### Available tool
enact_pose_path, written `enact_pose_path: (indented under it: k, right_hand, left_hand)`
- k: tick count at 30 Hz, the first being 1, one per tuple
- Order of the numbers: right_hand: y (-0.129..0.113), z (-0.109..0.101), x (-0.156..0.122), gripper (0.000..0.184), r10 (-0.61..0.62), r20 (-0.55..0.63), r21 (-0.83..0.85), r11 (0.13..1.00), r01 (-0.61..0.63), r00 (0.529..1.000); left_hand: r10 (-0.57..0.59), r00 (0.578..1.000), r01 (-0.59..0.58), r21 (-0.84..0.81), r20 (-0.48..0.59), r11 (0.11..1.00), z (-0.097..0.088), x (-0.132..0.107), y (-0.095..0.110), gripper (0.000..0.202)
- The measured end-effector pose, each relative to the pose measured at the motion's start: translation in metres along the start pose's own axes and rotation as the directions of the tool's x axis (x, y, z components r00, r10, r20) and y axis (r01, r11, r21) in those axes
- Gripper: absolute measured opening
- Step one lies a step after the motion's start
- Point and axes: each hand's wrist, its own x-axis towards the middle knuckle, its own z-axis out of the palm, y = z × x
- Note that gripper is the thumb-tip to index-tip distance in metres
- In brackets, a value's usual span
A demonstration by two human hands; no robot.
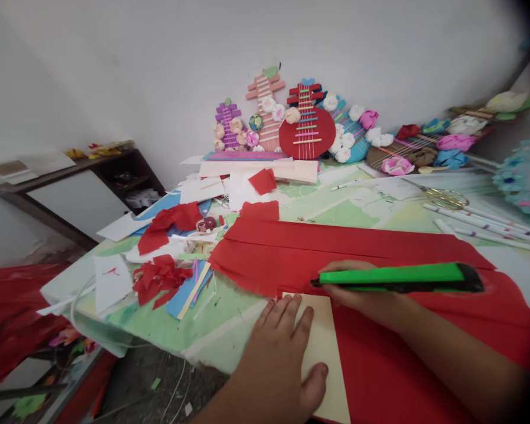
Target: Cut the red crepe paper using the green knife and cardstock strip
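My left hand [276, 353] lies flat, fingers spread, pressing on a cream card [324, 347] near the table's front edge. The card rests on a large sheet of red paper [344, 247] that covers the table in front of me. My right hand [357, 291] is closed around a green utility knife [397, 278], held level just above the card's far edge, its tip pointing left. The blade is too small to make out.
Red paper scraps [163, 277], blue and white offcuts and sticks litter the table's left side. Paper guitar crafts [307, 126] with paper flowers stand against the wall. Scissors [441, 197] and rolled paper tubes [490, 227] lie at right. A dark shelf [70, 176] stands at left.
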Motion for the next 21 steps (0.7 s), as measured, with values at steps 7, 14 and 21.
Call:
enact_pose_path:
  k: [7, 14, 21]
  right_hand:
    - [0.005, 0.005, 0.009, 0.009, -0.09, 0.142, -0.032, 0.995, 0.095, 0.986]
    - [0.001, -0.003, 0.006, 0.015, 0.087, 0.154, 0.069, 0.993, -0.098, 0.984]
    - [0.001, -0.002, 0.008, 0.013, -0.009, 0.194, 0.062, 0.998, -0.003, 0.981]
  left_hand:
    - [0.03, 0.999, -0.03, -0.007, -0.017, 1.0, 0.002, -0.003, -0.003, 0.059]
    - [0.036, 0.999, -0.036, -0.02, 0.017, 0.999, 0.002, -0.002, -0.005, 0.061]
    - [0.008, 1.0, -0.008, -0.012, 0.016, 1.0, 0.003, -0.002, -0.003, 0.062]
